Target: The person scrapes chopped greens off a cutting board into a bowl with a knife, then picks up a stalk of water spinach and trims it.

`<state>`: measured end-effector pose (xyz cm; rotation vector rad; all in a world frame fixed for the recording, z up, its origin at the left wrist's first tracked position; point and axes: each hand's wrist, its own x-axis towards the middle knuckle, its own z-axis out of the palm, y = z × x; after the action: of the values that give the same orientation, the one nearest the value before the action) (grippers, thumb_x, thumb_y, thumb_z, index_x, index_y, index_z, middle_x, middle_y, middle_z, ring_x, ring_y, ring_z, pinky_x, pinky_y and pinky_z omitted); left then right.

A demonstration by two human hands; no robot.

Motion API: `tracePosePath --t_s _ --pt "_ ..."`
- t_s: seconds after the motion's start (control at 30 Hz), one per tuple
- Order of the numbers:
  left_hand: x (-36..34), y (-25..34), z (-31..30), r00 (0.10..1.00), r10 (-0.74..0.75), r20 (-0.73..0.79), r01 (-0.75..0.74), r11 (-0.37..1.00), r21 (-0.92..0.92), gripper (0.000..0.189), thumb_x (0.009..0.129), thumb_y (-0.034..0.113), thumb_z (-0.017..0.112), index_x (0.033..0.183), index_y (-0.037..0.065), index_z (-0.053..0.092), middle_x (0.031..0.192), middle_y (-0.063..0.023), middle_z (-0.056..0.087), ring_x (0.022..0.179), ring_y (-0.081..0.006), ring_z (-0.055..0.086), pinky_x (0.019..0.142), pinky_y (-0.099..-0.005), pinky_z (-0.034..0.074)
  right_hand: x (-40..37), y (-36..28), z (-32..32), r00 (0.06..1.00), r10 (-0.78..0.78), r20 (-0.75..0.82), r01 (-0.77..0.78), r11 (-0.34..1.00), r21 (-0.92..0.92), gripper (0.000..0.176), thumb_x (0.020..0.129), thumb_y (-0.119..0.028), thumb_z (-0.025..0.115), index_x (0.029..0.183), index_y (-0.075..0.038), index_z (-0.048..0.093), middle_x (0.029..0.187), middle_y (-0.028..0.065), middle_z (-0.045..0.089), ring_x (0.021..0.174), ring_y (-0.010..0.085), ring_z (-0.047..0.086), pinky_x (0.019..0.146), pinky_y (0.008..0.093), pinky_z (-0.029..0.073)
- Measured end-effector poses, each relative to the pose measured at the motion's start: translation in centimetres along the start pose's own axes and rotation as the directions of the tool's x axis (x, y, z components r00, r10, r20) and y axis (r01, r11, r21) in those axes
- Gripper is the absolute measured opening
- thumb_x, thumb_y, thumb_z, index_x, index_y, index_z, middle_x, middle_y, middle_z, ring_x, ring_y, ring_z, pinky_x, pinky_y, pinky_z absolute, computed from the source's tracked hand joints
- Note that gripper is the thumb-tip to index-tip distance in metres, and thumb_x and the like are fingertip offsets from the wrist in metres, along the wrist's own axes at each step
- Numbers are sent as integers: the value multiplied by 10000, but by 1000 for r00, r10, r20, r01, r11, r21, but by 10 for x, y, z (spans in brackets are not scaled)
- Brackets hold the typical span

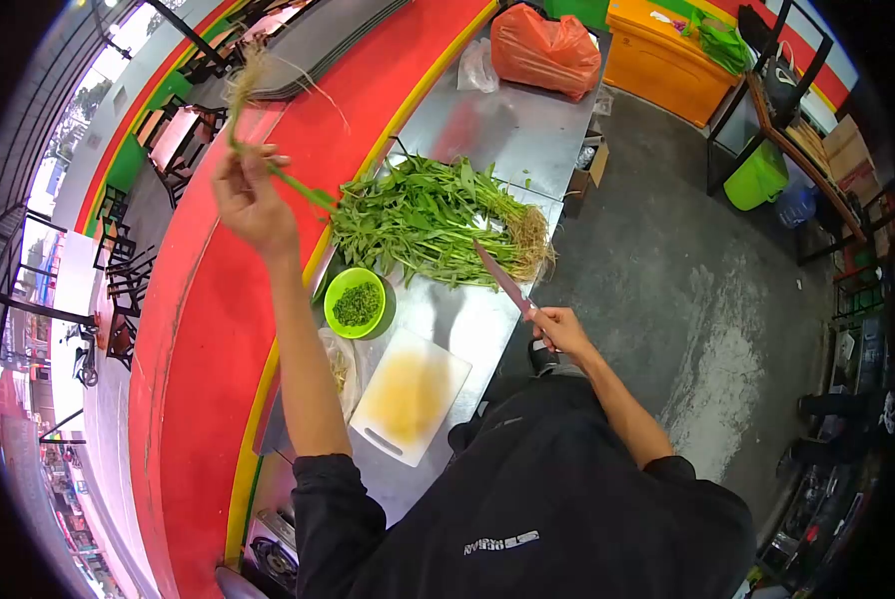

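My left hand is raised over the red ledge, its fingers closed around a water spinach stalk. The stalk's pale roots point up and away, and its leafy end reaches back toward the pile. In my right hand is a knife, gripped by the handle, its blade pointing at the heap. That heap of water spinach lies on the steel counter, with its brown roots bunched at the right end. Nearer to me stands a lime-green bowl of finely chopped greens.
A stained white cutting board lies on the counter closest to me, beside a clear plastic bag. An orange-red plastic bag sits at the far end. The red ledge borders the counter's left side. A cardboard box stands at right.
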<state>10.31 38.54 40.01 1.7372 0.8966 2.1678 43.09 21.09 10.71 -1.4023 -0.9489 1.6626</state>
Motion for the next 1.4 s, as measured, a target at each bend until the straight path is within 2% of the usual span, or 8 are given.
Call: tracePosePath --t_s 0.3,0.5,0.7,0.97,1.03,1.17,1.2,1.4 --pt "13 111 -59 997 -72 32 65 981 185 172 1004 138 581 1107 0 587 829 -75 632 551 -63 522 473 -188 398 0 -2 10 999 39 -38 -37 998 44 350 962 -388 625 892 -49 676 663 -8 556 471 47 471 391 216 352" --pt "-64 142 -124 883 -436 174 329 839 434 191 969 99 619 1129 -4 616 791 -45 662 523 -47 517 470 -189 396 9 13 37 997 64 44 -63 998 -8 352 951 -385 639 942 -35 683 709 2 575 481 53 479 397 220 366" --pt "-237 86 -175 692 -710 131 338 479 810 266 939 122 623 1200 73 636 826 -128 703 642 -209 685 597 -329 520 0 30 82 984 112 138 -93 986 -135 333 952 -356 641 919 -25 653 695 -2 569 467 54 468 394 226 357" --pt "-436 41 -209 616 -787 -23 492 362 792 270 934 115 576 1192 97 655 986 -181 701 866 -366 669 763 -435 532 -54 59 136 976 53 211 -11 981 -194 451 977 -200 608 1402 -99 498 723 17 574 517 69 490 441 246 383" --pt "-449 32 -208 657 -752 -54 478 360 802 273 938 128 562 1196 97 648 990 -182 692 878 -372 663 762 -443 530 -57 66 139 936 -127 329 265 869 -418 460 982 -180 592 1422 -99 481 736 23 581 607 93 551 546 259 447" --pt "-456 22 -206 672 -724 -155 552 351 756 267 942 168 561 1185 100 647 961 -177 655 857 -389 646 761 -472 521 -78 51 145 913 -41 406 298 747 -594 425 1000 -186 549 1414 -106 506 928 142 695 725 152 652 692 325 530" --pt "-458 20 -206 670 -725 -162 557 346 755 263 940 163 562 1181 101 647 957 -177 651 851 -393 643 757 -474 520 -78 55 143 913 -8 408 276 747 -604 430 989 -174 565 1412 -119 508 1017 225 697 799 255 701 739 369 539" --pt "-462 8 -215 641 -743 -193 622 355 698 196 897 169 627 1045 54 685 951 -185 699 864 -381 673 756 -464 537 -87 60 146 853 -38 521 433 609 -665 433 967 -142 577 1397 -123 528 1030 277 673 903 422 670 789 431 517"
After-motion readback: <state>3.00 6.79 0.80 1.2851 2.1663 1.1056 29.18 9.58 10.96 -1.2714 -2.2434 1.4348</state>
